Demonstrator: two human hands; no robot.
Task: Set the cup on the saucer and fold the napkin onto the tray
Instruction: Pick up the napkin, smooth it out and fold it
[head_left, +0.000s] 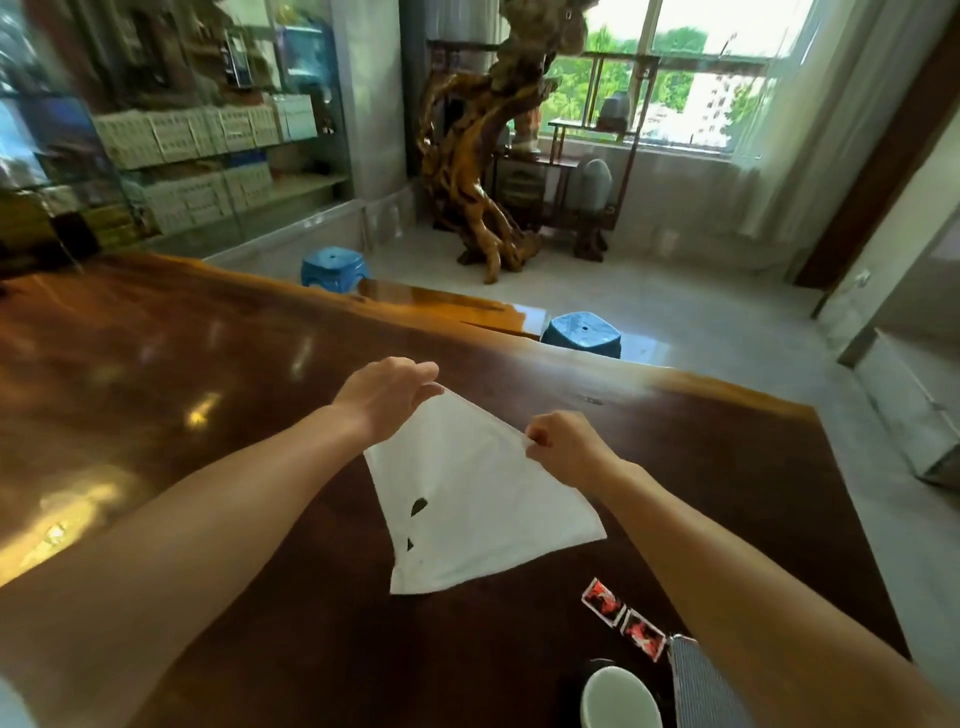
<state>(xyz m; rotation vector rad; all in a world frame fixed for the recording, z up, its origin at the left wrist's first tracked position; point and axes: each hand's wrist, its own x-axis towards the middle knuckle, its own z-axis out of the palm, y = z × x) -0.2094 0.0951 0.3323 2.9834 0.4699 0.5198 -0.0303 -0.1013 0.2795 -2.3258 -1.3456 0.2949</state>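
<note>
The left hand (387, 395) pinches the far corner of the white square cloth napkin (478, 493) between thumb and nearly straight fingertips, at 11 o'clock of the cloth. The napkin hangs spread between both hands above the glossy dark-brown wooden table (208, 374); whether its near edge, at 6 o'clock, touches the wood cannot be told. The right hand (563, 447), at 2 o'clock of the cloth, has its fingers curled tight on the adjacent corner. The white round cup (621, 699) stands at 5 o'clock of the view, with a dark rim under it that may be the saucer. Just beside it, at 3 o'clock, lies a grey fine-checked flat object (701, 686), perhaps the tray, partly hidden by the forearm. Judged step: folding. Hold equal tension on both corners, lay the near edge flat first, bring the held corners onto the near corners, align the edges before creasing, and clear the cup.
</note>
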